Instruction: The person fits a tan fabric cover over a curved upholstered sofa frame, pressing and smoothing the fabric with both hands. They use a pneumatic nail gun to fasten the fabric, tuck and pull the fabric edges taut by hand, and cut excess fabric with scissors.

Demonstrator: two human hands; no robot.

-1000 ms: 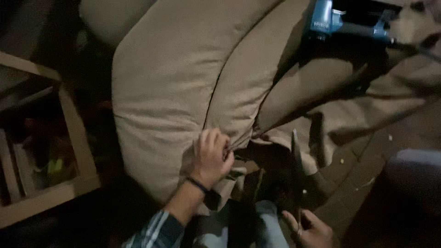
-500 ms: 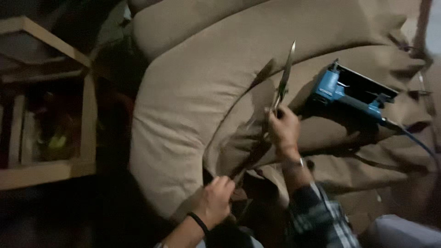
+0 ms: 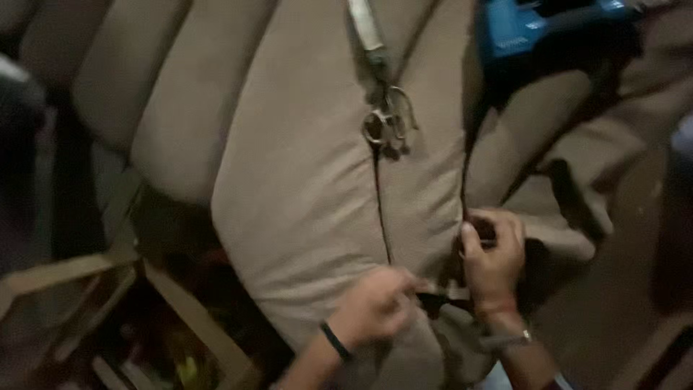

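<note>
A tan upholstered cushion [image 3: 310, 217] with stitched channels fills the view. My left hand [image 3: 375, 307], a dark band on its wrist, is closed on the cushion's fabric at the lower edge. Just right of it, my right hand [image 3: 492, 258], a watch on its wrist, curls over the fabric edge beside a dark seam. A pair of scissors [image 3: 386, 119] lies on the cushion above my hands, held by neither hand, blades pointing to the top. A blue staple gun [image 3: 538, 36] rests at the upper right, with a dark hose running down toward my right hand.
A pale wooden frame [image 3: 180, 310] stands at the lower left with dim coloured items inside. More tan fabric [image 3: 577, 217] drapes off to the right over a dark floor. The left side is dark.
My right hand held the scissors up; now they lie on the cushion and that hand is down at the fabric edge beside my left hand. The view has shifted closer.
</note>
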